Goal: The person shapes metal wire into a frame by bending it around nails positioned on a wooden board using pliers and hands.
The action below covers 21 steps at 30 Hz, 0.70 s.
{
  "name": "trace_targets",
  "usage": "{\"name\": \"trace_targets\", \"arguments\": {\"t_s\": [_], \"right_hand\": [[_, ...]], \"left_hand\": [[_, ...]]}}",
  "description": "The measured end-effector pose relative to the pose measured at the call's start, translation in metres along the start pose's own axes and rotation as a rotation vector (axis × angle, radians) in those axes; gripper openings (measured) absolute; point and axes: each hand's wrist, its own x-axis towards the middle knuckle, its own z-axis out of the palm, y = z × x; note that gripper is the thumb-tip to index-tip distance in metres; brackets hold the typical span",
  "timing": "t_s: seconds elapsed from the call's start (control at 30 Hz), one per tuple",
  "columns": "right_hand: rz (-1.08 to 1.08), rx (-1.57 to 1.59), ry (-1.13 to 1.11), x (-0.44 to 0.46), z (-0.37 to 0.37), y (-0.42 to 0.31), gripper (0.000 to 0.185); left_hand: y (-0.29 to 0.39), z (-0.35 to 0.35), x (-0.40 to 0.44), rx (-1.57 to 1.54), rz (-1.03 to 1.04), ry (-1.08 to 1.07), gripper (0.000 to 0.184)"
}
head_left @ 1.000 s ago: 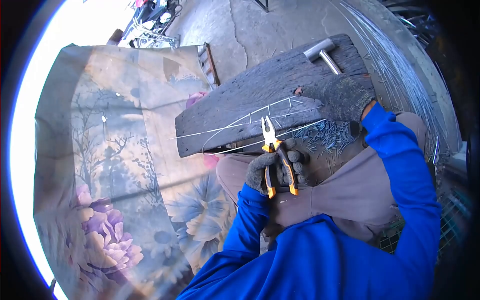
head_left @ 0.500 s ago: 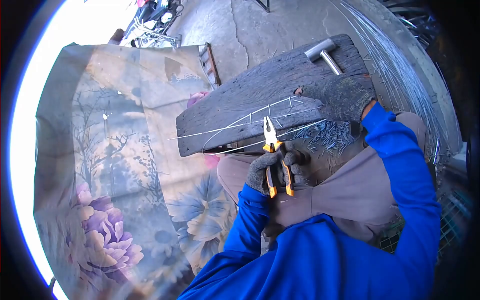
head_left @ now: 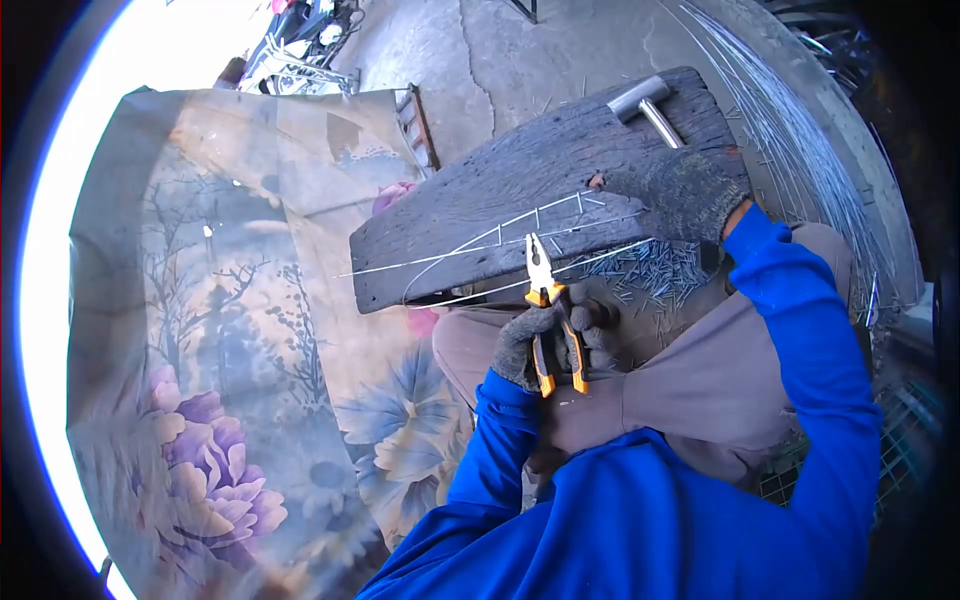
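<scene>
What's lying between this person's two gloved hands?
In the head view, a heap of short metal pieces shows between the left hand and the right hand, with a thin wire running by its upper edge.

A metalworking workshop occupies a cracked concrete floor (head_left: 415, 55). Pliers (head_left: 540, 276), a metal hammer (head_left: 638, 99), heaped short metal pieces (head_left: 655, 275) and long thin rods (head_left: 790, 125) mark the trade.
</scene>
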Motion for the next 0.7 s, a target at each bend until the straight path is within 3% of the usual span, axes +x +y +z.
{"name": "trace_targets", "arguments": {"t_s": [0.17, 0.47, 0.6, 0.67, 0.7], "right_hand": [[-0.055, 0.078, 0.104, 0.0, 0.003, -0.001, 0.068], [-0.027, 0.05, 0.092, 0.005, 0.004, -0.009, 0.068], [-0.022, 0.035, 0.038, 0.004, 0.0, -0.011, 0.066], [-0.041, 0.04, 0.03, 0.005, 0.009, -0.007, 0.069], [-0.054, 0.014, 0.085, 0.005, 0.013, -0.006, 0.07]], "left_hand": [[-0.008, -0.003, 0.003, -0.074, 0.062, 0.093, 0.022], [-0.011, -0.01, 0.009, 0.183, 0.11, 0.204, 0.02], [-0.01, -0.01, 0.008, 0.108, 0.103, 0.223, 0.019], [-0.008, -0.018, 0.011, 0.412, 0.163, 0.304, 0.018], [-0.009, -0.018, 0.011, 0.409, 0.164, 0.302, 0.018]]}}
